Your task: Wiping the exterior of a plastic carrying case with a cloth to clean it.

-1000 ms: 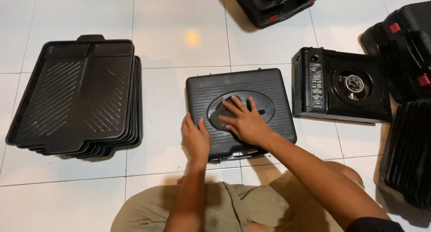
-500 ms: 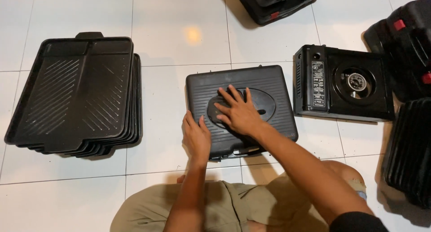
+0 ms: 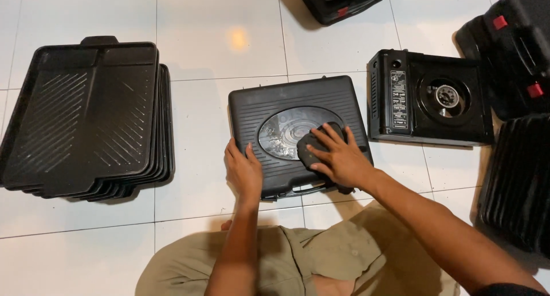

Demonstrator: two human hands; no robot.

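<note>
Fingers of right hand pressing dark cloth onto black carry case, centre of tiled floor. Left hand curled over case's 8 o'clock edge. Portable gas stove at 3 o'clock.

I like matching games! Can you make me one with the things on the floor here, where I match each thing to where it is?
Things:
1. stack of trays
2. black case
3. portable stove
4. dark cloth

Places:
A. under the right hand, on the case's oval patch
B. far left on the white tiled floor
C. in the middle, its near-left edge held by the left hand
D. just right of the case, burner facing up

Pairs: 1-B, 2-C, 3-D, 4-A
</note>
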